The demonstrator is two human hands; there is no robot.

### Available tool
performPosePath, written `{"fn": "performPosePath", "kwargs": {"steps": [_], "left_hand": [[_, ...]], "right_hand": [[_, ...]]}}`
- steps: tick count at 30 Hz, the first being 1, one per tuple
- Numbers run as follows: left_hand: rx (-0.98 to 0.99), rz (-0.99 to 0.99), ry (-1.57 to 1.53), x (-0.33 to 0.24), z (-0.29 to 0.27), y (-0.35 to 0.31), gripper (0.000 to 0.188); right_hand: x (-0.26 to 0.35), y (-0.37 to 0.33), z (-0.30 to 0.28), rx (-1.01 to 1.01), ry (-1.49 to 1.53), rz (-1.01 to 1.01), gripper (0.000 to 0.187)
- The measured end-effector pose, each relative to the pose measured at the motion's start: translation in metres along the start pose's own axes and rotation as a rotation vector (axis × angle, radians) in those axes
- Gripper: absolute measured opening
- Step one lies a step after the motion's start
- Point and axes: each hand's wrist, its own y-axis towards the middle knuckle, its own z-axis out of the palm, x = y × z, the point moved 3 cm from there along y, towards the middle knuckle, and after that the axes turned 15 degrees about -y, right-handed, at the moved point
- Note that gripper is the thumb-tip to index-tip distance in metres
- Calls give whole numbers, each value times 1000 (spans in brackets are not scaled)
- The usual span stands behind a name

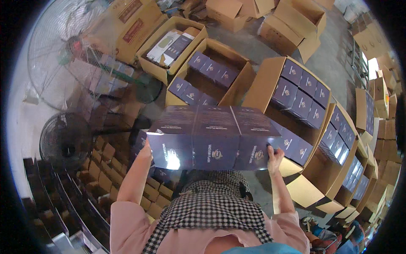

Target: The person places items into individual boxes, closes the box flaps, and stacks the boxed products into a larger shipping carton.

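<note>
Left hand (146,149) mostly hidden behind row of purple boxes (213,142); right fingers (270,149) partly hidden.

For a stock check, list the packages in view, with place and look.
Three navy boxes: side by side, pressed between left hand and right hand.
Open brown carton: ahead, partly filled with navy boxes.
Tilted brown cartons: right, navy boxes packed in rows.
Small brown boxes: stacked lower left.

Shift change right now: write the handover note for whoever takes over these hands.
Left hand: pressed on the left end of a row of three dark purple boxes.
Right hand: gripping the right end; the row is held in the air between both.
Done: nearby carton holds some purple boxes; cartons at right look full.
Left: the three held boxes are not set down.
</note>
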Motion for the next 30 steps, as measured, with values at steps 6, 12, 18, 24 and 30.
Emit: {"fn": "performPosePath", "kwargs": {"steps": [6,12,18,24,30], "left_hand": [[-5,28,74,-133,16,108,62],[51,44,138,-244,68,278,61],[161,66,161,-320,114,496,61],[160,113,219,-354,143,690,60],[77,43,241,-354,109,765,53]], "right_hand": [[18,118,113,0,4,29,39],[2,271,210,-82,267,87,37],[-52,420,291,-328,260,-24,28],[-118,502,388,-510,295,156,38],[-121,506,455,-514,67,278,58]]}}
